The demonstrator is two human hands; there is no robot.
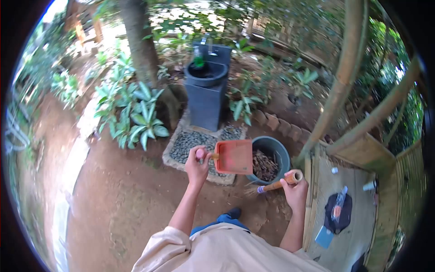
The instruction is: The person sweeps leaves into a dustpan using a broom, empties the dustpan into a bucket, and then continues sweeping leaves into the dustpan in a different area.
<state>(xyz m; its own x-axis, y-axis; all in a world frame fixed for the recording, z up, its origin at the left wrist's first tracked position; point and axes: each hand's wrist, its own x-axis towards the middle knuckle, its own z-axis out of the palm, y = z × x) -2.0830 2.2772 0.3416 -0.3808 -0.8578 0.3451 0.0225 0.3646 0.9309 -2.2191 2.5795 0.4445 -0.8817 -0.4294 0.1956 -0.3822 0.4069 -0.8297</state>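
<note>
My left hand (197, 168) is closed around the handle of an orange-red dustpan (234, 156). The pan is held out to the right, its far edge overlapping the grey-green bucket (284, 157) in this view. Dry brown leaves (264, 167) lie inside that bucket. In my right hand (296, 194) is a short hand broom (273, 186), gripped by its thick bamboo handle. Its thin bristles point left, just below the bucket's near rim.
A dark stone washbasin (206, 97) stands on a bed of grey pebbles (183, 147). Leafy plants (142, 120) grow beside a tree trunk (140, 41). On the right, a wooden platform (353, 186) with bamboo posts (340, 86) bears a dark bag (333, 213) and a blue book-like item (324, 237).
</note>
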